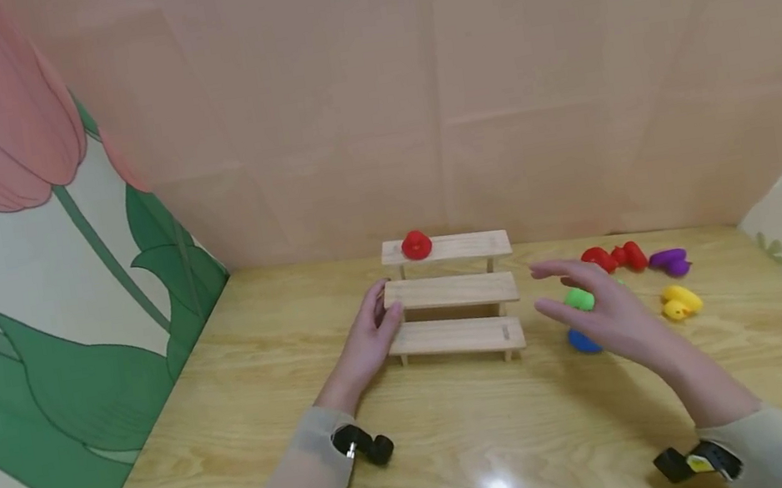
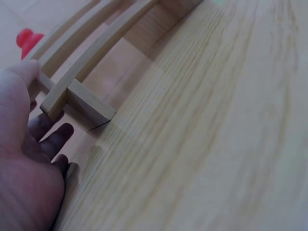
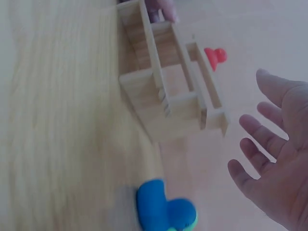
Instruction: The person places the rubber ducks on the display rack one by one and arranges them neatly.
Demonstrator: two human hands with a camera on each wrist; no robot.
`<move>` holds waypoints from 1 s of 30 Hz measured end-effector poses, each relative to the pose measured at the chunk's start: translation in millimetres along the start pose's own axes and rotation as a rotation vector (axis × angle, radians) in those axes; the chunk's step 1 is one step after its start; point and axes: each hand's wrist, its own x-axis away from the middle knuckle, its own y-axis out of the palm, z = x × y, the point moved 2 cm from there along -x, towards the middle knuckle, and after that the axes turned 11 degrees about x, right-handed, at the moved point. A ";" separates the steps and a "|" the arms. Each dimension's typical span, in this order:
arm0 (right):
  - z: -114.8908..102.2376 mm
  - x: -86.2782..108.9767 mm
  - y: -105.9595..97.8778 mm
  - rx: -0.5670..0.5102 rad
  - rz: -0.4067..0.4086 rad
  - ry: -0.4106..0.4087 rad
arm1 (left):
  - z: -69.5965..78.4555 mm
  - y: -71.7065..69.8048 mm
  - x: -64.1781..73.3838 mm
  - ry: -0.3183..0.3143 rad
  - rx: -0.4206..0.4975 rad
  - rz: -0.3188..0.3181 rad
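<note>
We held the left end of a pale wooden three-step shelf [image 1: 451, 292] with our left hand [image 1: 367, 339], thumb at the middle step and fingers bent around that end, while our right hand [image 1: 609, 312] hovered to its right, fingers well parted and grasping nothing. The shelf stood upright on the light wood-grain table [image 1: 463, 419], with a rounded red toy [image 1: 417, 246] near the left of its top step. Beyond its right end we had other toys (a rounded blue one [image 1: 584, 341], partly hidden by our right hand, and a plump yellow one [image 1: 682, 302] among them).
</note>
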 end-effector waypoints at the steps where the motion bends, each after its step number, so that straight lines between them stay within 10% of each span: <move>1: 2.9 2.8 -1.7 -0.001 -0.005 0.005 | 0.3 0.5 0.1 0.003 0.000 -0.001; 30: 55.1 54.9 -11.8 0.103 0.004 0.118 | 5.1 5.6 3.0 -0.001 0.019 -0.010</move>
